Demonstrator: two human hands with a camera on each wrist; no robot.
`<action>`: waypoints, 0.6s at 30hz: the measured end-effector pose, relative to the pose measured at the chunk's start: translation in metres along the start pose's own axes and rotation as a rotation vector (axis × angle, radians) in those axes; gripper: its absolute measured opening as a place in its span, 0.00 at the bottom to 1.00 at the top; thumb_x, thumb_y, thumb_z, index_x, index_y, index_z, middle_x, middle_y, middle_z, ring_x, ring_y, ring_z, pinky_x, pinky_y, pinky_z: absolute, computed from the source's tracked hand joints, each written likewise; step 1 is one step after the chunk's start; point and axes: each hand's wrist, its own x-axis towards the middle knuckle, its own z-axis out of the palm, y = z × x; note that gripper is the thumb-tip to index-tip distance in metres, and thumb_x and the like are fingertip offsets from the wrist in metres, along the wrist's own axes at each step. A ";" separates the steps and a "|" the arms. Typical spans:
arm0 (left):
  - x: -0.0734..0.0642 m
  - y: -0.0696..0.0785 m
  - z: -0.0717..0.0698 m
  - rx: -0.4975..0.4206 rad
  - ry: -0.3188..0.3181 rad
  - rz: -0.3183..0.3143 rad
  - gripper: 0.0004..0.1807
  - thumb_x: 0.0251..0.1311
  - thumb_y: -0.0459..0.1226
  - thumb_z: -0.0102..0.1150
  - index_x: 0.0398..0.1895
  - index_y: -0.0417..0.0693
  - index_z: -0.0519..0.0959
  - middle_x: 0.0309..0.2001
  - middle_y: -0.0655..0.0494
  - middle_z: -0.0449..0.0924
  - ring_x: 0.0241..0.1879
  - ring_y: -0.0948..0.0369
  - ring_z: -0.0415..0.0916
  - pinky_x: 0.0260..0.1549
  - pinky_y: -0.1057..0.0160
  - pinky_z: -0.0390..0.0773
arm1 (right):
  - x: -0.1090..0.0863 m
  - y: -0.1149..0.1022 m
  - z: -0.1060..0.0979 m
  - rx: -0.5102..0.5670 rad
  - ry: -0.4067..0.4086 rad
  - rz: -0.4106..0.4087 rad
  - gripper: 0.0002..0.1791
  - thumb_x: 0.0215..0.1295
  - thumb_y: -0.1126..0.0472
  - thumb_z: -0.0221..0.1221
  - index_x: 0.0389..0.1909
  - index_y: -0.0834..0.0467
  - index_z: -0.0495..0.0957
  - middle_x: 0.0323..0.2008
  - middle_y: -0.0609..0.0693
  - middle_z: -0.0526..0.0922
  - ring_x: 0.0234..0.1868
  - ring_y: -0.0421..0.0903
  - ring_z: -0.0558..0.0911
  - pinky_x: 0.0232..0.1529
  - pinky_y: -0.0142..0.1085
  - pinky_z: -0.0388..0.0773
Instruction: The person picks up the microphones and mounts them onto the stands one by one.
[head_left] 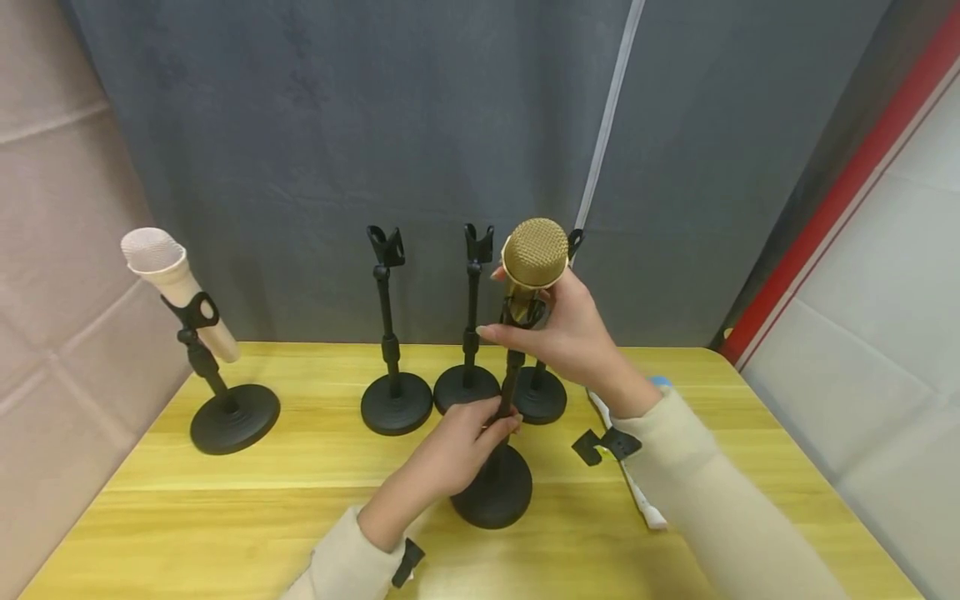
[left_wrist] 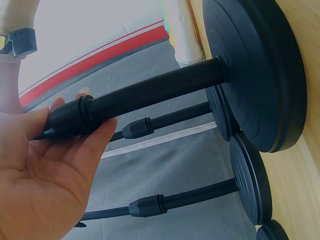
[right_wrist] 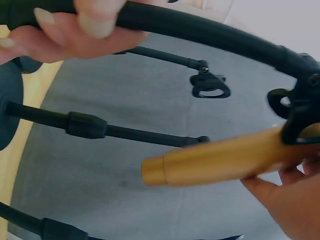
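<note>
A gold microphone [head_left: 536,252] sits in the clip of a black desk stand, whose round base [head_left: 492,493] is near the middle of the table. My right hand [head_left: 576,332] grips the microphone near that clip, with the thumb in front. In the right wrist view, the plain gold handle [right_wrist: 215,162] passes through the black clip [right_wrist: 299,112]. Lower down, my left hand [head_left: 461,442] holds the stand's pole. Up close in the left wrist view, its fingers curl around the thick collar [left_wrist: 67,117] of the pole.
Several black stands with bare clips, such as the left one [head_left: 396,402], are grouped behind the hands. A white microphone [head_left: 152,250] rests in another stand [head_left: 235,418] at the far left. A white strip-like object [head_left: 651,512] lies partly under the right forearm.
</note>
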 end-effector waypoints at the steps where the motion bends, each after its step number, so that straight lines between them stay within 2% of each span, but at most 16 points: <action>1: 0.000 0.000 0.000 -0.001 -0.001 -0.002 0.11 0.77 0.46 0.49 0.42 0.57 0.81 0.36 0.64 0.81 0.37 0.64 0.76 0.39 0.63 0.77 | 0.000 0.002 0.001 0.007 0.004 0.003 0.35 0.49 0.66 0.77 0.60 0.58 0.74 0.56 0.53 0.80 0.57 0.45 0.78 0.61 0.47 0.75; 4: -0.001 0.000 0.000 -0.001 -0.003 -0.005 0.12 0.77 0.46 0.49 0.43 0.57 0.82 0.37 0.65 0.82 0.37 0.65 0.77 0.40 0.63 0.78 | -0.001 0.007 0.005 0.032 0.023 -0.004 0.32 0.51 0.67 0.76 0.58 0.58 0.74 0.54 0.51 0.81 0.56 0.45 0.78 0.61 0.46 0.75; 9: -0.001 0.000 0.000 -0.001 0.002 -0.008 0.12 0.77 0.46 0.49 0.44 0.56 0.82 0.38 0.64 0.82 0.37 0.65 0.77 0.40 0.63 0.78 | -0.002 0.013 0.010 0.040 0.063 -0.022 0.31 0.55 0.67 0.72 0.60 0.59 0.73 0.53 0.51 0.81 0.57 0.46 0.79 0.62 0.47 0.75; 18: 0.000 0.000 0.000 0.014 0.018 0.003 0.11 0.77 0.46 0.49 0.43 0.57 0.82 0.36 0.65 0.82 0.37 0.65 0.76 0.39 0.64 0.77 | 0.001 0.014 0.012 0.048 0.066 -0.030 0.29 0.55 0.67 0.72 0.57 0.58 0.74 0.51 0.51 0.82 0.54 0.46 0.80 0.59 0.46 0.77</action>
